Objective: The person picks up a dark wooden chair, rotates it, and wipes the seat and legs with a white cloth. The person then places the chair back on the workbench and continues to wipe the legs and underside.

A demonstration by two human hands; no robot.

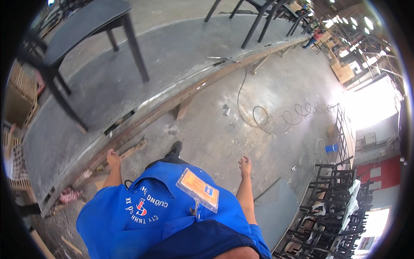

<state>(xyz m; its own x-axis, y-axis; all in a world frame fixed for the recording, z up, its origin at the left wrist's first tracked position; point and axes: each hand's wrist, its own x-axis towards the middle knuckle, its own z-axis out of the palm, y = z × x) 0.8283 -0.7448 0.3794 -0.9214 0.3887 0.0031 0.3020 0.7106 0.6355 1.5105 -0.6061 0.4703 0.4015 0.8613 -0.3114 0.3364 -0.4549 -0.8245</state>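
- Nearest the camera is the person's own blue work shirt [172,211], with an orange badge in a clear sleeve [199,189] clipped at the chest.
- The left hand [113,158] hangs beside the body, fingers curled loosely inward, holding nothing; it sits just in front of the edge of the long wooden rail [181,98].
- The right hand [245,165] hangs on the other side, also loosely curled and empty, above the dusty concrete floor [215,138].
- Between the two hands a black shoe [175,149] points forward on the floor.
- Near the left hand, a short piece of scrap wood [133,149] lies against the rail, and a pink rag [69,195] lies lower down on that side.
- The rail runs diagonally from lower left to upper right, bordering a raised grey platform [172,47].
- On the platform stand a dark table [86,21] at the left and dark chair legs [258,17] at the top.
- Further out on the floor a coiled air hose [302,112] trails toward the right, well apart from either hand.
- At the right, stacked black chair frames [336,203] stand beside a blue cup [331,148].
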